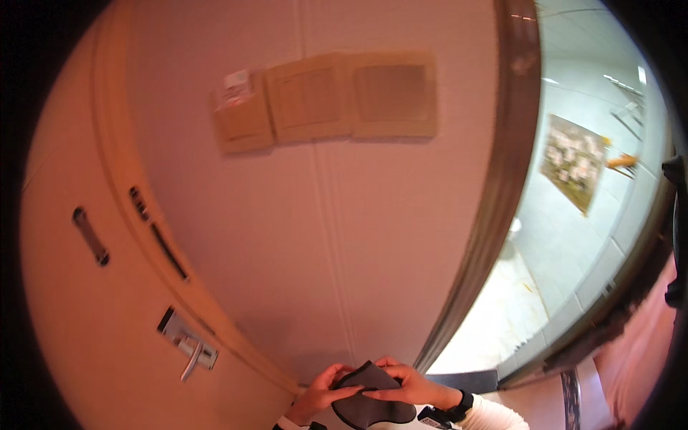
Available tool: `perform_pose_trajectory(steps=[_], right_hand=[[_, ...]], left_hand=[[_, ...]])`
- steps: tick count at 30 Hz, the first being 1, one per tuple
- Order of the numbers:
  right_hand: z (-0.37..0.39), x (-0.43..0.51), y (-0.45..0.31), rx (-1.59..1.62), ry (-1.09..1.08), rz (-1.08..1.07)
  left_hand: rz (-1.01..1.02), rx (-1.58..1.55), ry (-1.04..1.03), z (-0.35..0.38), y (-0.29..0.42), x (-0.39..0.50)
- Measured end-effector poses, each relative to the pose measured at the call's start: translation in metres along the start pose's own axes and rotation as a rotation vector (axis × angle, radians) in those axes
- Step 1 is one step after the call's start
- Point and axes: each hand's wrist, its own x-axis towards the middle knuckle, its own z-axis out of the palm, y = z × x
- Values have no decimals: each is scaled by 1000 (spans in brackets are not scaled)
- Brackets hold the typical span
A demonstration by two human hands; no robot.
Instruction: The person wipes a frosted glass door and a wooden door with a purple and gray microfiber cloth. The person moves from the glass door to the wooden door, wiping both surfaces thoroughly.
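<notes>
A dark grey cloth piece with black edging (pixel 371 400) is held at the bottom middle of the view, close to my body. Its upper part comes to a point between my hands. My left hand (pixel 325 395) grips its left side, the thumb lying across the front. From the right, my right hand (pixel 403 384) pinches it with thumb and fingers. A black band is on my right wrist, below a pale sleeve. What exactly the cloth piece is, I cannot tell.
An open door (pixel 91 322) with a metal lever handle (pixel 193 357) stands at left. Cardboard pieces (pixel 306 105) hang on the wall (pixel 376 215) ahead. At right, a dark door frame (pixel 505 161) borders a bright tiled room with a floral picture (pixel 575 161). A pink curtain (pixel 639 344) hangs at far right.
</notes>
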Motion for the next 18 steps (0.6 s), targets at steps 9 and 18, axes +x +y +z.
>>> perform_pose_trajectory(steps=[9,18], right_hand=[[-37,-9,-68,-507,642,-268],[-96,9,-169,-1584,867,-723]], left_hand=[[238,122,-77,-1,70,37],[772,229,163,58,164,77]])
